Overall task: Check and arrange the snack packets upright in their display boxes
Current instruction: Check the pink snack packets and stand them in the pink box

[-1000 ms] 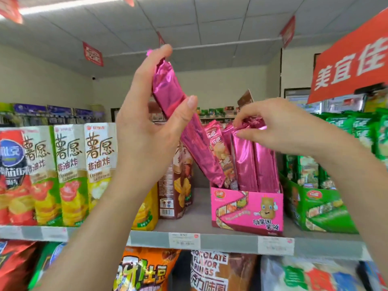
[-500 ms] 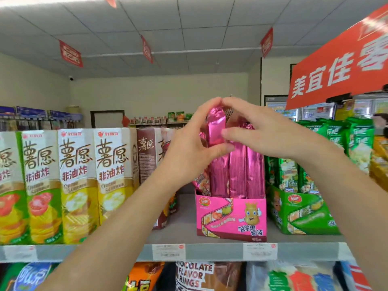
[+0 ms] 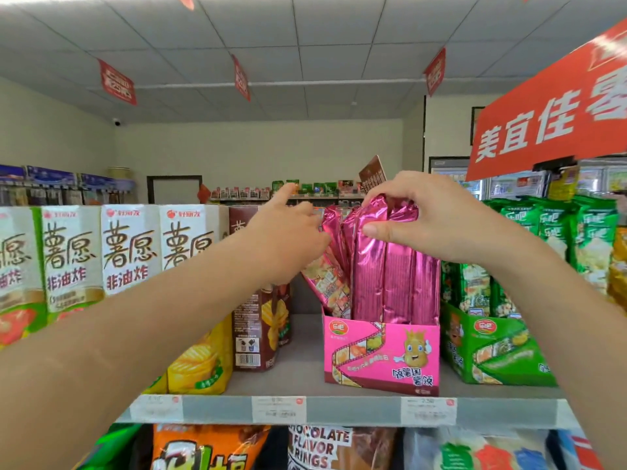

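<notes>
A pink display box (image 3: 381, 356) stands on the grey shelf (image 3: 305, 368), holding several shiny magenta snack packets (image 3: 393, 283) upright. My right hand (image 3: 431, 222) pinches the tops of the front packets between thumb and fingers. My left hand (image 3: 288, 235) reaches to the box's left side, index finger raised, other fingers touching the leaning packets (image 3: 329, 283) there; its fingertips are partly hidden.
Tall white and yellow crisp boxes (image 3: 132, 266) and a brown box (image 3: 261, 327) stand left of the pink box. A green display box (image 3: 492, 354) with green packets sits to the right. Price tags line the shelf edge (image 3: 278, 408). Bags fill the shelf below.
The packet my left hand held up went down into the pink box. My left hand let go and shifted to the box's left side. My right hand stays on the packet tops.
</notes>
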Demonstrator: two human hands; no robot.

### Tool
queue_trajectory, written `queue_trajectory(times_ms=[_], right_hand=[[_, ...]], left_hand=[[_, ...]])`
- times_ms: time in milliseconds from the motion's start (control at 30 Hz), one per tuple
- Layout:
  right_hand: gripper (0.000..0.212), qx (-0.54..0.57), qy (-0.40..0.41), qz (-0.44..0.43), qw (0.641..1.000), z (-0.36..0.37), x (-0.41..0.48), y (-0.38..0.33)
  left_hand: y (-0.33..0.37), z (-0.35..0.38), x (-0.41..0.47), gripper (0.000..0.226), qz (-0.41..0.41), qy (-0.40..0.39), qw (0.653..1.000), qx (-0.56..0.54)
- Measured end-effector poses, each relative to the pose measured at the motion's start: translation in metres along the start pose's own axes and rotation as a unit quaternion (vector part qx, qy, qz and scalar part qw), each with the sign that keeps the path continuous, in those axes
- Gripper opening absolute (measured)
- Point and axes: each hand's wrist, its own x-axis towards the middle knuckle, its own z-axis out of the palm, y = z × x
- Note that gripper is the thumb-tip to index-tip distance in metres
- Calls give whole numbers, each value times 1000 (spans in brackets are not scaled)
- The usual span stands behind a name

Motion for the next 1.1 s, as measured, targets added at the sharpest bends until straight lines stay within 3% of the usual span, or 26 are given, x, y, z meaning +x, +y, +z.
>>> queue_trajectory(times_ms=[100,167,300,400,533,633,733,867,1100], right_hand=[[40,9,-1,3,1000,1,-1,2],[33,9,-1,5,1000,2,-2,5],[32,4,-1,20,1000,1,-2,14],[33,-1,-20,25,999,1,-2,17],[31,9,-36,26,999,1,1,17],[28,17,-45,27,998,2,3,16],[25,35,-49,26,998,1,4,15],[25,43,-63,28,997,0,4,15],[25,66,-73,19,995,-1,2,11]], left_hand=[[-13,2,6,46,36,53,998,1],[-23,-3,9,50,67,50,992,-90],[-50,-21,3,44,79,32,933,-349],[-70,-32,-2,41,37,38,888,-457],[-76,-35,5,61,-34,89,888,-449],[-66,-32,11,67,-40,70,888,-453],[-65,-30,13,52,-17,34,892,-450],[-80,-35,12,23,3,52,899,-435],[-105,-45,0,9,-11,94,902,-421]])
